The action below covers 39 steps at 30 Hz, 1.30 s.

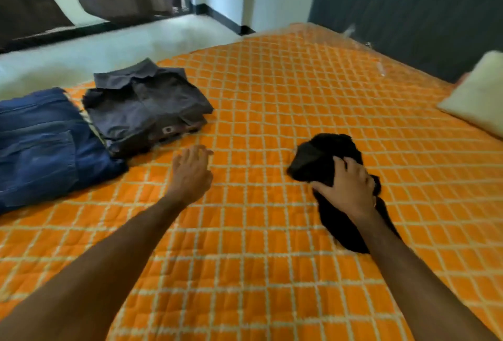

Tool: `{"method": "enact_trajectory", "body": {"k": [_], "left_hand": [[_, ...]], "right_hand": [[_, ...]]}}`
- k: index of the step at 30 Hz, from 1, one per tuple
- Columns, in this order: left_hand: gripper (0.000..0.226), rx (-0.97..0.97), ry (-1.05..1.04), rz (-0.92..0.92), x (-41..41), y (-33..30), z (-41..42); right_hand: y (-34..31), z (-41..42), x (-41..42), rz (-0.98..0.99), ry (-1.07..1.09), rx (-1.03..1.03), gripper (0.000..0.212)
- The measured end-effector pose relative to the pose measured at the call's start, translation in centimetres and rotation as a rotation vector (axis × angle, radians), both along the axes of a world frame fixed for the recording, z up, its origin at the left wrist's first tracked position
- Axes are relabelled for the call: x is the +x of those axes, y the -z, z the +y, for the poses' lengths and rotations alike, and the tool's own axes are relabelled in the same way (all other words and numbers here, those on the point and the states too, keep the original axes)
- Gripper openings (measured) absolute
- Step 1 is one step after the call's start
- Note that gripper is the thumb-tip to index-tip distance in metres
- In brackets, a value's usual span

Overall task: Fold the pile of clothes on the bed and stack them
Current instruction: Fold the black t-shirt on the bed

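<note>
The right hand grips a crumpled black garment on the bed, fingers curled into the cloth; its long axis runs from near right to far left. The left hand hovers over the orange quilt with fingers relaxed, holding nothing. Far left, a folded grey shirt tops a stack beside folded blue jeans.

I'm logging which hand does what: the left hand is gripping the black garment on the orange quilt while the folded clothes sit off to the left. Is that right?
Not quite. In the head view it is the right hand that grips the black garment on the orange quilt; the left hand holds nothing. The folded clothes do sit off to the left.
</note>
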State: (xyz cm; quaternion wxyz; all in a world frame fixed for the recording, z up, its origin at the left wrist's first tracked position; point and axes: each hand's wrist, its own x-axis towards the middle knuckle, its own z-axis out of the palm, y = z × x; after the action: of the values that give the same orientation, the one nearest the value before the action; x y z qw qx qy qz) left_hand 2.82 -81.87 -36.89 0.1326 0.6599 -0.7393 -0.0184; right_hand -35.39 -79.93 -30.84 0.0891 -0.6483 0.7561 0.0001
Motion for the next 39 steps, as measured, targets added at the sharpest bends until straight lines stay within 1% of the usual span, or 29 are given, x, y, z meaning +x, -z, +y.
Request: {"method": "enact_trajectory", "body": {"k": [1, 2, 3, 4, 6, 7, 8, 9, 10, 12, 13, 14, 15, 17, 18, 19, 20, 21, 23, 24, 26, 28, 29, 31, 33, 35, 37, 38, 39], "left_hand": [[0.054, 0.086, 0.069, 0.051, -3.5, 0.2, 0.8], [0.054, 0.170, 0.132, 0.085, -6.4, 0.2, 1.6], [0.055, 0.232, 0.190, 0.100, -9.2, -0.1, 2.6], [0.056, 0.265, 0.242, 0.103, -11.7, -0.3, 3.4], [0.061, 0.312, 0.335, 0.146, -15.3, -1.4, 5.2], [0.064, 0.354, 0.376, 0.223, -16.6, -2.3, 6.1], [0.068, 0.420, 0.423, 0.343, -17.4, -3.6, 7.3], [0.072, 0.503, 0.460, 0.511, -17.7, -4.9, 8.2], [0.075, 0.596, 0.452, 0.695, -17.7, -6.4, 9.5], [0.073, 0.715, 0.355, 0.960, -16.7, -9.3, 11.0], [0.067, 0.719, 0.265, 1.073, -15.9, -10.3, 11.3], [0.059, 0.683, 0.159, 1.130, -14.3, -11.8, 12.4], [0.054, 0.659, 0.056, 1.194, -12.6, -12.5, 13.3], [0.062, 0.597, -0.136, 1.298, -9.3, -14.1, 16.2], [0.062, 0.568, -0.222, 1.322, -7.8, -14.3, 17.6], [0.055, 0.522, -0.311, 1.342, -6.8, -14.6, 19.3], [0.047, 0.486, -0.349, 1.379, -5.9, -14.9, 21.3], [0.040, 0.463, -0.357, 1.408, -5.3, -15.5, 23.1], [0.024, 0.469, -0.320, 1.387, -4.9, -15.7, 25.1], [0.021, 0.445, -0.301, 1.374, -4.9, -15.8, 25.8], [0.023, 0.330, -0.256, 1.353, -4.4, -15.5, 26.6], [0.021, 0.112, -0.273, 1.254, -3.1, -16.1, 26.4], [0.020, -0.006, -0.288, 1.240, -2.1, -17.1, 26.5], [0.022, -0.160, -0.316, 1.319, 0.1, -19.8, 26.0], [0.026, -0.218, -0.255, 1.417, 1.8, -22.9, 25.4], [0.035, -0.255, -0.143, 1.459, 2.6, -25.8, 25.5], [0.044, -0.255, -0.007, 1.389, 3.1, -27.6, 26.3], [0.047, -0.226, 0.055, 1.311, 3.7, -27.8, 26.8], [0.051, -0.170, 0.117, 1.179, 4.8, -27.1, 27.3]], "right_hand": [[0.7, 2.3, -2.6, -0.033, 0.089, 0.088, 0.102], [1.6, 3.9, -4.0, -0.089, 0.156, 0.154, 0.106], [2.5, 5.2, -5.2, -0.159, 0.207, 0.179, 0.106], [3.4, 5.9, -5.8, -0.243, 0.215, 0.162, 0.102], [3.7, 6.5, -5.5, -0.467, 0.174, 0.108, 0.085], [3.3, 6.7, -4.8, -0.573, 0.134, 0.095, 0.076], [2.5, 7.1, -3.7, -0.668, 0.078, 0.082, 0.068], [1.5, 7.6, -2.3, -0.756, 0.034, 0.096, 0.064], [0.2, 8.3, -0.8, -0.866, -0.014, 0.119, 0.060], [-3.4, 10.6, 1.9, -1.144, -0.117, 0.168, 0.043], [-5.0, 11.3, 2.6, -1.282, -0.163, 0.211, 0.035], [-6.9, 12.5, 3.3, -1.427, -0.225, 0.257, 0.034], [-8.6, 13.6, 3.6, -1.551, -0.275, 0.317, 0.038], [-11.8, 15.5, 4.2, -1.737, -0.391, 0.432, 0.052], [-13.3, 16.3, 4.6, -1.798, -0.456, 0.480, 0.055], [-14.5, 17.0, 5.0, -1.833, -0.517, 0.488, 0.051], [-15.6, 17.8, 5.5, -1.844, -0.566, 0.483, 0.042], [-16.7, 18.8, 6.1, -1.827, -0.602, 0.486, 0.041], [-17.4, 19.4, 6.5, -1.749, -0.606, 0.492, 0.053], [-17.4, 19.7, 6.4, -1.702, -0.603, 0.476, 0.054], [-16.9, 20.0, 6.0, -1.605, -0.556, 0.414, 0.053], [-16.8, 20.0, 4.5, -1.504, -0.465, 0.301, 0.050], [-17.2, 20.4, 3.7, -1.454, -0.431, 0.223, 0.048], [-17.9, 20.8, 2.2, -1.331, -0.418, 0.107, 0.047], [-18.4, 20.6, 1.0, -1.180, -0.421, 0.024, 0.050], [-19.2, 20.3, 0.5, -1.087, -0.437, -0.015, 0.055], [-19.7, 19.9, 0.1, -1.043, -0.488, 0.021, 0.056], [-19.6, 19.7, 0.1, -1.007, -0.509, 0.071, 0.058], [-19.2, 19.6, 0.1, -0.931, -0.531, 0.144, 0.059]]}}
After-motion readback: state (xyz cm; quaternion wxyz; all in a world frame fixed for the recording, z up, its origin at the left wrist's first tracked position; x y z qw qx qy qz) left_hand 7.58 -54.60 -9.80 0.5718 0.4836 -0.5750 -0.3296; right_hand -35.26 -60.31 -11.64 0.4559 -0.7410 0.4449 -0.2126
